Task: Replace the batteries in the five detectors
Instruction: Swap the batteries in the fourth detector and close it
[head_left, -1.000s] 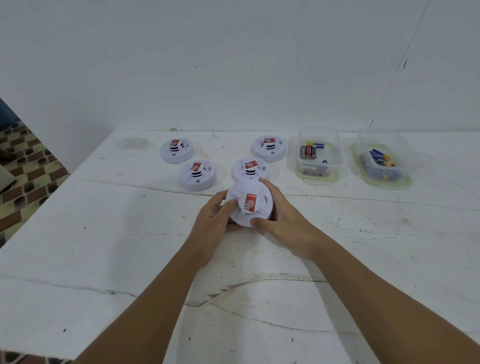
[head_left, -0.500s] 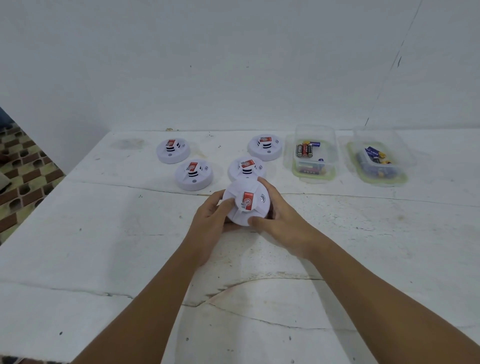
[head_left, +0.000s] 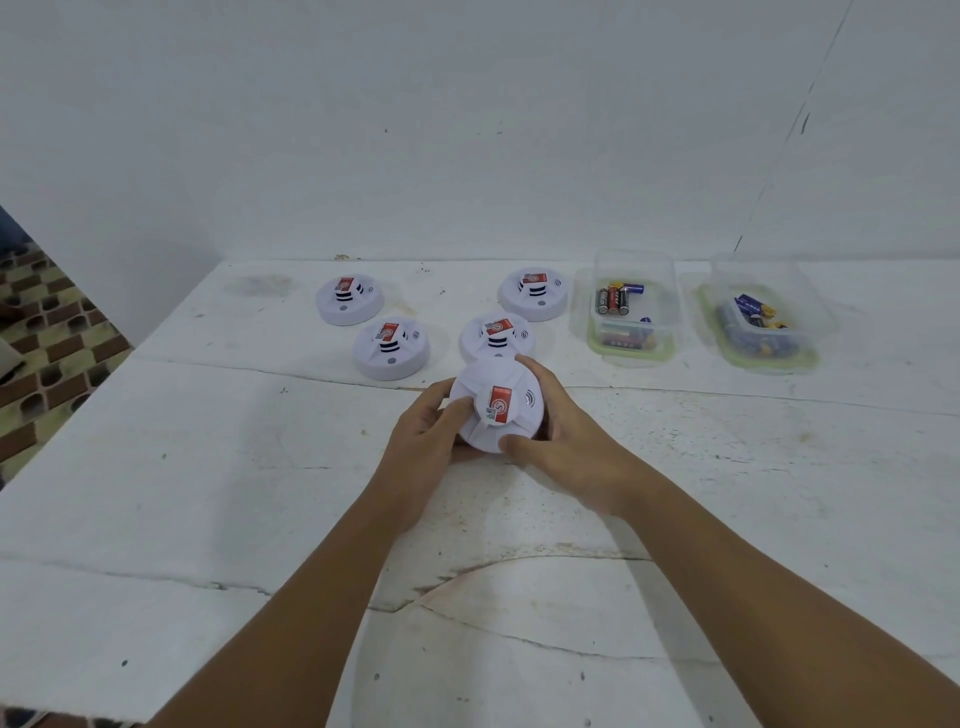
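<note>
We've got both hands, left (head_left: 423, 441) & right (head_left: 563, 441), gripping the round white plastic detector (head_left: 496, 410) w/ red label; prob. step one, next twist its base off.

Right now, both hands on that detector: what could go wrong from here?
1. The held detector sits just in front of another detector; a twist or slip by the left hand or right hand could knock it.
2. Two open tubs, the left battery tub and the right battery tub, look alike; old and new cells could get mixed.
</note>
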